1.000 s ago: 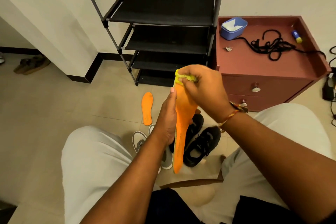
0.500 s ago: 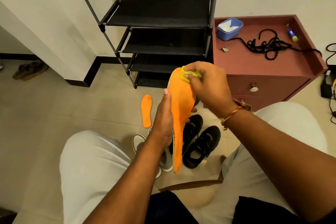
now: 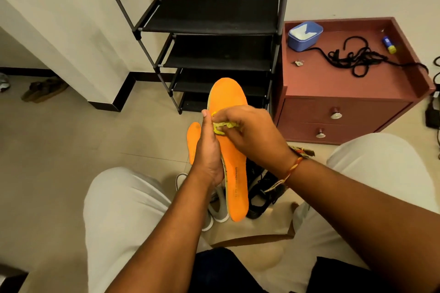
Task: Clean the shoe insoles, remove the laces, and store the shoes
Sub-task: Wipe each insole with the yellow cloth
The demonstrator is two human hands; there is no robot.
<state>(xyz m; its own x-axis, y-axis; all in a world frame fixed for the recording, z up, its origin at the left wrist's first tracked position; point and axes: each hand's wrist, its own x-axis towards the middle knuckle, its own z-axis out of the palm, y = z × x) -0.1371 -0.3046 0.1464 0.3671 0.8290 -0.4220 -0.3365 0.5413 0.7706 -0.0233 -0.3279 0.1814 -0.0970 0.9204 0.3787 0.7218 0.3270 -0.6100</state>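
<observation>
orange insole [image 3: 234, 157] held toe-up over the floor [image 3: 95, 150], edge gripped by curled left hand [image 3: 209, 157]; yellow cloth [image 3: 226, 125] pinched in right hand [image 3: 252, 133], pressed on its middle. second insole [image 3: 194, 140] flat below, near black shoes [image 3: 264, 188].

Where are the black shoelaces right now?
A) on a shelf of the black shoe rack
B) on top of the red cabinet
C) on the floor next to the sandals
B: the black laces lie in a tangle on top of the red cabinet, near the blue tub.
</observation>
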